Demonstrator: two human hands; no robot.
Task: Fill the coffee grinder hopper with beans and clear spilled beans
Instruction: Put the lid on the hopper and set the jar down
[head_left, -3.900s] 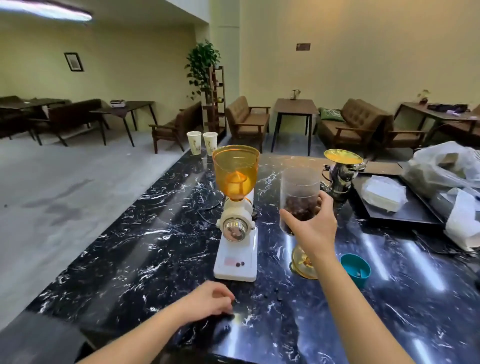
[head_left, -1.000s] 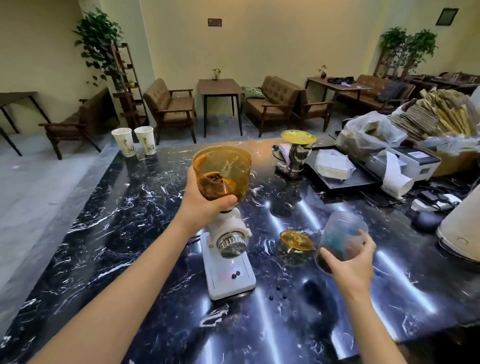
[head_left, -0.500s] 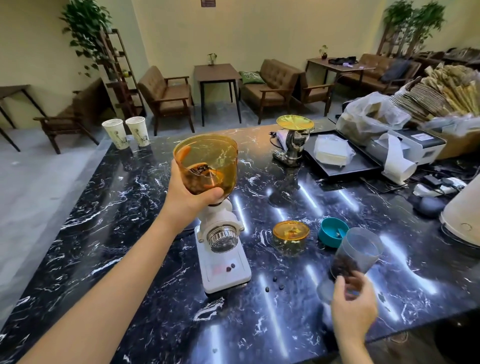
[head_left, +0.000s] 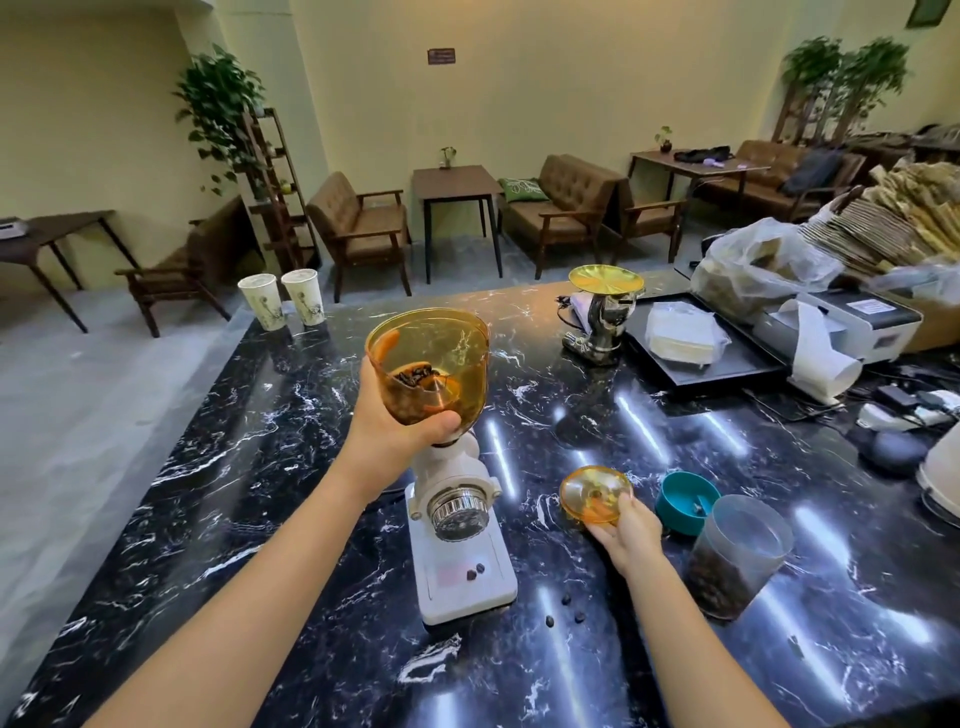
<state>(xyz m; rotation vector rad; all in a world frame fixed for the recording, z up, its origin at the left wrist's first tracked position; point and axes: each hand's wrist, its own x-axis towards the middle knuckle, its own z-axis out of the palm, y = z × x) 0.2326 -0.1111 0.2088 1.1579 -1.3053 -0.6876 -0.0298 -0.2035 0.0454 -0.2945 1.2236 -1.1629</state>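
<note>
The white coffee grinder (head_left: 460, 540) stands mid-counter with its amber hopper (head_left: 441, 358) on top, a small heap of beans inside. My left hand (head_left: 400, 415) grips the hopper's lower side. My right hand (head_left: 628, 530) holds the near edge of the amber hopper lid (head_left: 595, 492), which lies on the counter to the grinder's right. A clear bean jar (head_left: 737, 556), partly filled, stands further right, uncovered, beside its teal lid (head_left: 685, 501). Two spilled beans (head_left: 475, 570) lie on the grinder's base, and three loose beans (head_left: 563, 610) rest on the counter by it.
The black marble counter (head_left: 260, 467) carries two paper cups (head_left: 285, 299) at the far left, a second grinder (head_left: 597, 317) at the back, a black tray (head_left: 727, 358), a receipt printer (head_left: 857, 322), plastic bags and cables on the right. Another bean (head_left: 793, 640) lies right of the jar.
My right hand has let go of the bean jar, now standing on the counter, and moved left onto the amber lid. My left hand has stayed on the hopper.
</note>
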